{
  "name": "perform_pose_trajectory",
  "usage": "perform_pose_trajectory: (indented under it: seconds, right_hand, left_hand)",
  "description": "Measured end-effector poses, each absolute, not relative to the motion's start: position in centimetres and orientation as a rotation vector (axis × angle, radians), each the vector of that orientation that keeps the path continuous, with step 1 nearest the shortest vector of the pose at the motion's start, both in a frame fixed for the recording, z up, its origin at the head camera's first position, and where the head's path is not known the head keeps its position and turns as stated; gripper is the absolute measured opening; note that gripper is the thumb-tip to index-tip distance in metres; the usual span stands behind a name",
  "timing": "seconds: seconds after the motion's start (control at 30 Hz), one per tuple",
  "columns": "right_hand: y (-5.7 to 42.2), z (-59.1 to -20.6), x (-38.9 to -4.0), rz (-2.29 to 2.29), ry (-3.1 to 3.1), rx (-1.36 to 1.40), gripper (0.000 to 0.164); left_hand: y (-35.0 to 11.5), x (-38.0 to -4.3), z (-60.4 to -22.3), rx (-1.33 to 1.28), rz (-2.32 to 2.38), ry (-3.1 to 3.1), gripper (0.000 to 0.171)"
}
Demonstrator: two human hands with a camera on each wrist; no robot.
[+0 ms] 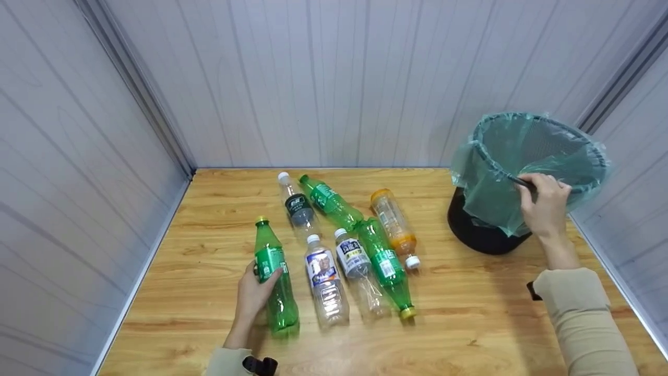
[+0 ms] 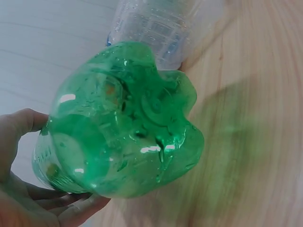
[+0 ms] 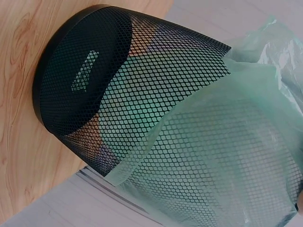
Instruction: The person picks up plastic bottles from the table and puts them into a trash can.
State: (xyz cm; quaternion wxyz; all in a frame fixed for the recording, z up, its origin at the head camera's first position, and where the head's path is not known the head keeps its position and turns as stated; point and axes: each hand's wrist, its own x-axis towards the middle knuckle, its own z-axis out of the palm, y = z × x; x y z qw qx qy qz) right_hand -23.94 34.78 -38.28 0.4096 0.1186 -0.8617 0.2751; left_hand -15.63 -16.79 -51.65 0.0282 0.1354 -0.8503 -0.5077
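My left hand (image 1: 254, 292) grips a green plastic bottle (image 1: 282, 300) with a yellow cap around its label. In the left wrist view, the base of this green bottle (image 2: 142, 123) faces the camera, fingers and thumb on its far sides, close over the wood. My right hand (image 1: 548, 203) pinches the near rim of a black mesh bin (image 1: 459, 219). Over that rim folds a thin green bin bag (image 1: 490, 193), and the right wrist view has the mesh wall (image 3: 156, 52) partly covered by the bag. Just right of the left hand lies a clear bottle (image 1: 330, 303) with a white cap.
Several more bottles lie mid-table: a black-label bottle (image 1: 299, 209), a green bottle (image 1: 329, 201), a white-label bottle (image 1: 357, 266), a yellow-capped green bottle (image 1: 389, 266) and an orange-banded bottle (image 1: 394, 219). Pale panels (image 1: 334, 89) wall in the wooden table (image 1: 209, 219) at back and sides.
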Motion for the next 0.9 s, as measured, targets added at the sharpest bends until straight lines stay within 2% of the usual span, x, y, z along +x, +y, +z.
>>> perform_pose_trajectory:
  seconds: [0.9]
  right_hand:
    - [30.6, -38.8, -20.0, 0.709, -2.098, 0.373, 0.012]
  left_hand:
    - [-15.3, -14.2, -49.2, 0.373, -1.639, -2.397, 0.073]
